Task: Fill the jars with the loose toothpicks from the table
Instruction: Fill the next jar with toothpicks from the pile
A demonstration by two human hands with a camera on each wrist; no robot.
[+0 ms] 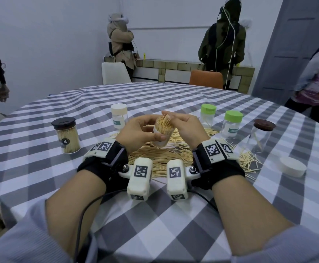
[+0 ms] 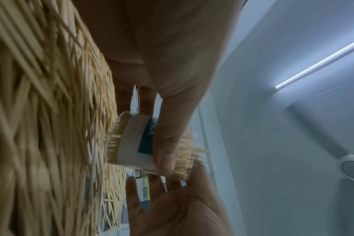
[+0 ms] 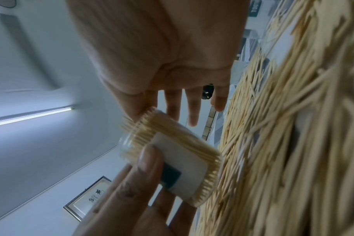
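My left hand (image 1: pixel 147 130) grips a clear, lidless jar (image 1: pixel 162 136) packed with upright toothpicks, thumb across its white and teal label (image 2: pixel 145 140). The jar is held just above a large pile of loose toothpicks (image 1: pixel 160 158) on the checked table (image 1: pixel 173 215). My right hand (image 1: pixel 181 122) is beside the jar's mouth with straight fingers (image 3: pixel 192 108), the index finger against the protruding toothpick tips (image 3: pixel 129 126). It holds nothing. In the left wrist view the right hand (image 2: pixel 172 207) shows an open palm below the jar (image 2: pixel 129 143).
A full black-lidded jar (image 1: pixel 66 135) stands at the left and a white-lidded jar (image 1: pixel 119 115) behind my hands. Two green-lidded jars (image 1: pixel 208 115) (image 1: pixel 231 127) and a brown-lidded jar (image 1: pixel 259 135) stand at the right. Beside them lie scattered toothpicks (image 1: pixel 247 160) and a loose white lid (image 1: pixel 292 168). People stand around.
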